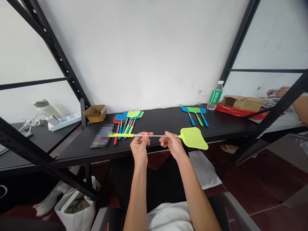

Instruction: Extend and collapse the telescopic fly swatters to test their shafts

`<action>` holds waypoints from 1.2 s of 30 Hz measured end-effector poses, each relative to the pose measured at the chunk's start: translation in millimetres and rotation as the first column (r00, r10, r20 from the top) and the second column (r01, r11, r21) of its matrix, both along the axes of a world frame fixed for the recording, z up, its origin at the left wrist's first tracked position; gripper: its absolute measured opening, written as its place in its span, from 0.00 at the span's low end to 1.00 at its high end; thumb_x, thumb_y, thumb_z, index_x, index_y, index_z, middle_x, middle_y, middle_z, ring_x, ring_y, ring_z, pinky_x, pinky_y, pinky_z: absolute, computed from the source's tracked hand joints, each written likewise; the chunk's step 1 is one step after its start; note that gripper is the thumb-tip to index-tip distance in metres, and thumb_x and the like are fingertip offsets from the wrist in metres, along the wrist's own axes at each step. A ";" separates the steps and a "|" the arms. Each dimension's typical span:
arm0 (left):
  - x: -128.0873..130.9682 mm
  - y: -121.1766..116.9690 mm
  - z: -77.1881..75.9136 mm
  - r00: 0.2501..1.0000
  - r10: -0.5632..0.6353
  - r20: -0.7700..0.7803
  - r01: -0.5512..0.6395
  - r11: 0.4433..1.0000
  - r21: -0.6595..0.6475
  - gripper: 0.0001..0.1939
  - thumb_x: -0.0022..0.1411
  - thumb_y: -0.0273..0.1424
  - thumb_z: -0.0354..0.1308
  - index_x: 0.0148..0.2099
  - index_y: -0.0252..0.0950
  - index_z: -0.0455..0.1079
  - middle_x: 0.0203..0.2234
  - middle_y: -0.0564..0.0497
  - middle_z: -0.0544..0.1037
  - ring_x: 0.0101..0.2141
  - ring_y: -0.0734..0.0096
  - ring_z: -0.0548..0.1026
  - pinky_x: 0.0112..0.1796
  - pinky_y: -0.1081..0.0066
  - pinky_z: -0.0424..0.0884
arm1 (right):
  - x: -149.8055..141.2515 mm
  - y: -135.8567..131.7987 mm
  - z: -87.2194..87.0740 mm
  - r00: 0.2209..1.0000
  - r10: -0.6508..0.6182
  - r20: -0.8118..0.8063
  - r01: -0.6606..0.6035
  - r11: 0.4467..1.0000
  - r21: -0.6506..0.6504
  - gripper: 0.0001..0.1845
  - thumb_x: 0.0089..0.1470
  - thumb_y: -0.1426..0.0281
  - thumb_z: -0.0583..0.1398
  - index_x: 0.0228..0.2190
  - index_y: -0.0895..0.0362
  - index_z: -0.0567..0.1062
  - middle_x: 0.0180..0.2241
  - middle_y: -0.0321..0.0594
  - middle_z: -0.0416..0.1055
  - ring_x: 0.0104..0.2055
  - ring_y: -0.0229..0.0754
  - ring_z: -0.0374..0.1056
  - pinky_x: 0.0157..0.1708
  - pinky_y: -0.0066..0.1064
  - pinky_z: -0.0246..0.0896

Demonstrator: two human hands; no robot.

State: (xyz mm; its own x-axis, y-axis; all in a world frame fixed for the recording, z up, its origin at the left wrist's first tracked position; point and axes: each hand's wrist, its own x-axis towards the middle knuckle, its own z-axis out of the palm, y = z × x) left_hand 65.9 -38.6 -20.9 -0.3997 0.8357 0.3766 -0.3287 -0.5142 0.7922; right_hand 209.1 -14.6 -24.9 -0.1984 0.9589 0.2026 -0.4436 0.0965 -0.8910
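Observation:
A yellow-green fly swatter [193, 138] lies level across both my hands, above the front edge of the black desk [158, 123]. My left hand [141, 146] pinches its metal rod close to the yellow grip, which points left. Nearer the perforated head, my right hand [173, 144] has its fingers closed on the same rod. Behind my left hand, several swatters with red, blue and yellow heads lie bunched, the top one a yellow swatter [133, 114]. Farther right on the desk are two blue swatters and a green swatter [194, 110] between them.
An open cardboard box [95, 114] stands at the back left, with a pixelated flat object [103, 136] in front. At the back right is a water bottle [215, 96]. A power strip [64, 122] lies left of the frame post. Another person's hand [279, 92] shows far right.

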 end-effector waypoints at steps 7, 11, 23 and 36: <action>-11.6 -0.2 -3.5 0.997 -0.059 -0.047 0.063 0.995 0.075 0.10 0.58 0.36 0.68 0.36 0.34 0.74 0.31 0.46 0.81 0.24 0.76 0.69 0.27 0.73 0.65 | -0.7 -0.1 -0.4 0.994 0.098 -0.044 -0.102 0.989 -0.107 0.35 0.59 0.47 0.56 0.12 0.58 0.75 0.12 0.39 0.63 0.18 0.37 0.60 0.24 0.31 0.54; -19.9 -0.4 -5.1 0.996 -0.036 -0.087 0.043 0.996 0.081 0.10 0.57 0.35 0.69 0.34 0.34 0.75 0.26 0.48 0.78 0.29 0.69 0.74 0.27 0.73 0.64 | -0.4 -1.9 -0.2 0.991 0.127 -0.031 -0.128 0.991 -0.033 0.31 0.60 0.52 0.58 0.13 0.57 0.74 0.11 0.37 0.62 0.18 0.37 0.60 0.24 0.31 0.55; -20.5 3.9 -5.7 0.999 0.049 0.014 -0.049 0.998 -0.031 0.13 0.55 0.38 0.69 0.34 0.33 0.75 0.23 0.48 0.78 0.25 0.72 0.73 0.26 0.73 0.64 | 1.6 -5.7 5.8 0.983 0.028 0.182 -0.048 0.993 0.104 0.29 0.61 0.53 0.57 0.19 0.58 0.81 0.16 0.41 0.70 0.22 0.38 0.64 0.27 0.32 0.57; -16.7 -0.9 1.6 0.998 0.047 0.043 -0.047 0.999 -0.008 0.13 0.55 0.37 0.70 0.34 0.32 0.75 0.29 0.46 0.81 0.23 0.77 0.69 0.26 0.73 0.64 | 1.9 -5.2 6.4 0.991 -0.027 0.131 0.007 0.989 0.144 0.27 0.60 0.53 0.58 0.19 0.57 0.80 0.16 0.41 0.70 0.21 0.39 0.64 0.27 0.33 0.58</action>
